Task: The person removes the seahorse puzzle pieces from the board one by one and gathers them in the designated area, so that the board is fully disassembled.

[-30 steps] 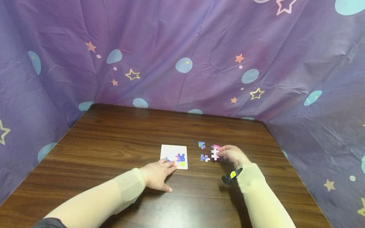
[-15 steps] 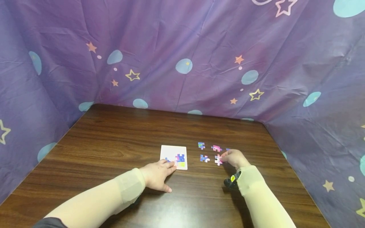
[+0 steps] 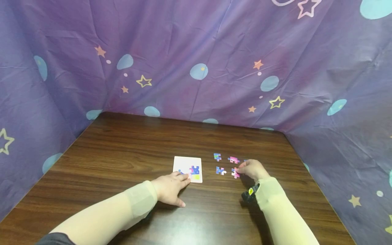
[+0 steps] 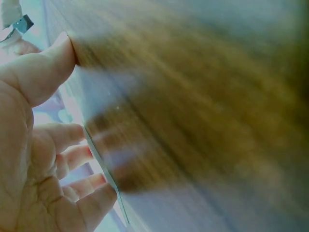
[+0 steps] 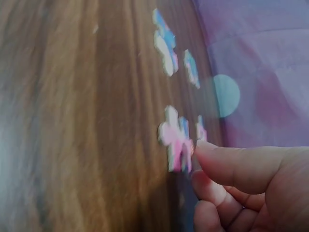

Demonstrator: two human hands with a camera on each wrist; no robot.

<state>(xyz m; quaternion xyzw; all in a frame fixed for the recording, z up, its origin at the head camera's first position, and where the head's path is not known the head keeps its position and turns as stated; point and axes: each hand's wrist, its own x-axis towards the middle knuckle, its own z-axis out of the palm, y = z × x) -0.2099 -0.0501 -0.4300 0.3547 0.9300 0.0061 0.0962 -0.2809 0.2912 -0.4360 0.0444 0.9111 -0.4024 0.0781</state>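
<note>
In the head view my left hand (image 3: 170,188) lies on the near left part of a white puzzle board (image 3: 186,161), its fingers spread and covering some of the picture. Several joined pieces (image 3: 195,170) show on the board beyond the fingertips. My right hand (image 3: 252,169) pinches a pink and white puzzle piece (image 3: 235,173) by its right edge. The right wrist view has the thumb and fingertips at that same piece (image 5: 175,140), which appears slightly raised or tilted; I cannot tell if it touches the table.
Between the board and my right hand lie a blue-green piece (image 3: 217,157), a blue and white piece (image 3: 220,170) and a pink piece (image 3: 233,159). Another blue piece (image 3: 245,160) is mostly hidden behind the right hand. A purple patterned cloth (image 3: 171,51) hangs around the wooden table (image 3: 137,143).
My right hand has drawn the pink and white piece towards me and to the right, away from the pink piece, and turned it. The left hand keeps its place on the board.
</note>
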